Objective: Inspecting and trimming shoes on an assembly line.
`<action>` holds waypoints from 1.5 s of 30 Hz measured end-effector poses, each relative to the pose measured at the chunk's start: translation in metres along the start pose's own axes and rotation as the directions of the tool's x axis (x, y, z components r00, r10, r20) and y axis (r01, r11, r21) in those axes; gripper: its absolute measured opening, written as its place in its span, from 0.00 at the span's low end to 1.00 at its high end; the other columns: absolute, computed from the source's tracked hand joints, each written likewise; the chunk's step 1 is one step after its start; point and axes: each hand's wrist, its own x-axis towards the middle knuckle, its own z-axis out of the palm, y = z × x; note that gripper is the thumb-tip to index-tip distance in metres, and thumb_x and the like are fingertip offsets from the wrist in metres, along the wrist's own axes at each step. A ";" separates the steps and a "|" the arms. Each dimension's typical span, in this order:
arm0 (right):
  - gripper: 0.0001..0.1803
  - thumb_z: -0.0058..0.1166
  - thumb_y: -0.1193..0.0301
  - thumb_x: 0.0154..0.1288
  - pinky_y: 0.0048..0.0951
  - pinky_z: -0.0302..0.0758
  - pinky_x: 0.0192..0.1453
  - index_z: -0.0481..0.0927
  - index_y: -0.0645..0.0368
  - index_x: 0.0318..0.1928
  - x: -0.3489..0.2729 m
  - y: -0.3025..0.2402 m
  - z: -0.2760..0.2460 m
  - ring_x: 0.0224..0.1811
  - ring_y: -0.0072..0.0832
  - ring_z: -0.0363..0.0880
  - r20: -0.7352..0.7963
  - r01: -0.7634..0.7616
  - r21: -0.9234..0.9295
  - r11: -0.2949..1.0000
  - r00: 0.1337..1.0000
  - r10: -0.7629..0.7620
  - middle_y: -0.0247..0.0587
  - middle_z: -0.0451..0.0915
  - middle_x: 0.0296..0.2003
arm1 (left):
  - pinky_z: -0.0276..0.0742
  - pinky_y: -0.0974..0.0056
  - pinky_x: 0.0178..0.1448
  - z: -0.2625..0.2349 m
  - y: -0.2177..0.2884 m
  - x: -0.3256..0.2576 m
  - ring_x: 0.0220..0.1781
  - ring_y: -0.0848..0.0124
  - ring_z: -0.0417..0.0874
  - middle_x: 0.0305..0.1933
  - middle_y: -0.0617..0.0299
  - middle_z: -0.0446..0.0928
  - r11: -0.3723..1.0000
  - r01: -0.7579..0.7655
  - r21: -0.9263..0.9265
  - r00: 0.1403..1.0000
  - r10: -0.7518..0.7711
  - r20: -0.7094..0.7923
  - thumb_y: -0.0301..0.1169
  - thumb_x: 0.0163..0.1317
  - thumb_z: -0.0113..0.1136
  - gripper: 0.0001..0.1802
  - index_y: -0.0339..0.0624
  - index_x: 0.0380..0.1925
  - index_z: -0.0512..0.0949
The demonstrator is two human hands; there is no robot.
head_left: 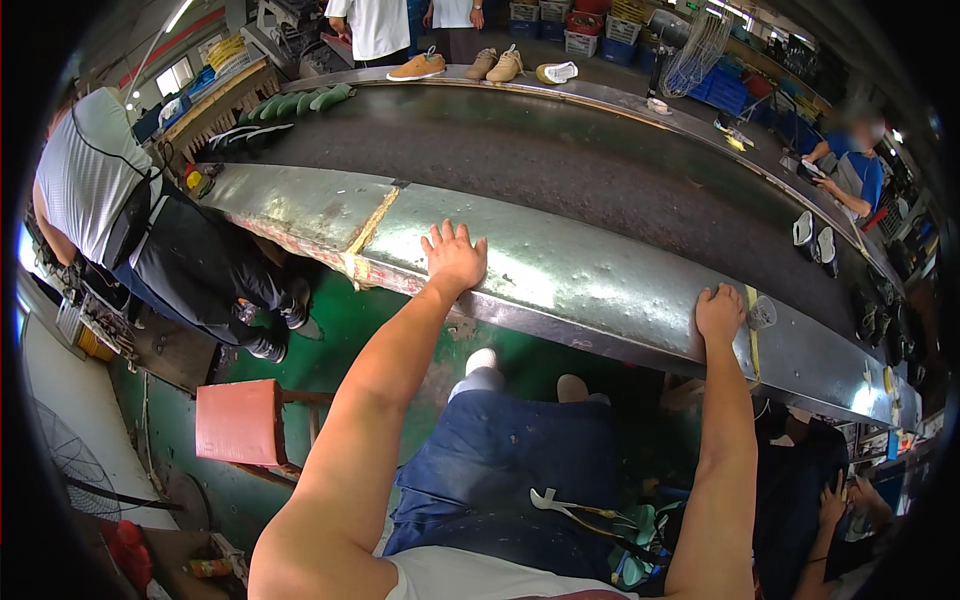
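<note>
My left hand lies flat on the grey metal ledge in front of me, fingers spread and nothing in them. Farther right, my right hand rests on the same ledge, its fingers on the metal and holding nothing. Just right of it stands a small clear plastic cup, beside a strip of yellowish tape. Another tape strip crosses the ledge left of my left hand. On my dark blue apron lies a pair of metal pincers.
A dark conveyor belt runs beyond the ledge. Brown shoes stand on its far rim; green shoe pieces lie at left. A red-topped stool is at my left. People stand left and sit right.
</note>
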 end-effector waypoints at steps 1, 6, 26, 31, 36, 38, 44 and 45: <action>0.26 0.50 0.57 0.68 0.52 0.59 0.73 0.78 0.63 0.58 0.000 0.001 0.001 0.69 0.45 0.67 -0.001 -0.003 0.001 1.000 1.000 0.003 0.49 0.75 0.63 | 0.39 0.38 0.81 -0.001 0.000 0.000 0.82 0.43 0.46 0.80 0.44 0.52 1.000 0.000 0.000 1.000 0.000 0.002 0.52 0.73 0.41 0.36 0.39 0.71 0.63; 0.26 0.50 0.58 0.68 0.52 0.59 0.73 0.78 0.63 0.58 0.000 -0.001 0.001 0.70 0.46 0.67 0.003 -0.005 0.001 1.000 1.000 0.005 0.50 0.74 0.63 | 0.39 0.39 0.81 0.002 -0.001 0.000 0.82 0.43 0.46 0.80 0.44 0.52 1.000 0.002 -0.004 1.000 -0.002 -0.005 0.52 0.73 0.41 0.36 0.39 0.71 0.63; 0.26 0.50 0.58 0.68 0.51 0.60 0.72 0.78 0.63 0.58 -0.001 -0.002 -0.002 0.68 0.46 0.68 -0.004 0.001 -0.003 1.000 1.000 -0.001 0.49 0.75 0.62 | 0.39 0.39 0.82 -0.002 0.001 0.000 0.82 0.44 0.46 0.80 0.44 0.53 1.000 0.000 -0.005 1.000 0.000 -0.004 0.52 0.73 0.42 0.35 0.39 0.71 0.63; 0.25 0.51 0.58 0.67 0.52 0.60 0.72 0.78 0.63 0.57 -0.002 -0.003 0.000 0.68 0.46 0.68 -0.024 0.008 -0.006 1.000 1.000 -0.009 0.50 0.75 0.62 | 0.39 0.39 0.82 -0.001 -0.001 -0.001 0.82 0.44 0.46 0.80 0.44 0.52 1.000 0.006 -0.004 1.000 -0.006 0.007 0.52 0.73 0.42 0.36 0.39 0.71 0.63; 0.25 0.51 0.58 0.67 0.53 0.60 0.72 0.78 0.64 0.57 0.000 -0.002 -0.001 0.68 0.47 0.68 -0.015 0.017 0.011 1.000 1.000 -0.016 0.50 0.75 0.61 | 0.41 0.37 0.81 0.005 -0.004 0.003 0.81 0.43 0.48 0.78 0.42 0.55 1.000 -0.011 -0.012 0.999 0.011 -0.049 0.52 0.71 0.44 0.36 0.38 0.70 0.65; 0.25 0.51 0.58 0.67 0.54 0.60 0.72 0.78 0.64 0.56 0.001 0.000 0.002 0.68 0.47 0.68 -0.027 0.020 0.016 1.000 0.999 -0.019 0.51 0.75 0.61 | 0.41 0.38 0.81 0.006 -0.003 0.004 0.81 0.43 0.49 0.78 0.42 0.55 1.000 -0.015 -0.013 0.999 0.014 -0.053 0.52 0.71 0.44 0.36 0.38 0.70 0.65; 0.25 0.51 0.58 0.67 0.54 0.60 0.71 0.78 0.64 0.56 -0.001 -0.002 0.001 0.68 0.47 0.68 -0.030 0.019 0.003 1.000 0.999 -0.019 0.51 0.75 0.61 | 0.39 0.39 0.81 0.000 0.000 0.001 0.82 0.44 0.47 0.80 0.44 0.53 1.000 0.001 0.012 1.000 -0.001 -0.001 0.52 0.73 0.42 0.36 0.39 0.71 0.63; 0.25 0.51 0.58 0.67 0.54 0.60 0.71 0.78 0.64 0.56 -0.001 -0.002 0.000 0.69 0.47 0.67 -0.025 0.017 0.002 1.000 1.000 -0.017 0.51 0.75 0.61 | 0.39 0.39 0.81 0.000 -0.001 0.001 0.82 0.44 0.47 0.80 0.44 0.53 1.000 0.000 0.011 1.000 0.000 -0.004 0.52 0.73 0.42 0.36 0.39 0.71 0.63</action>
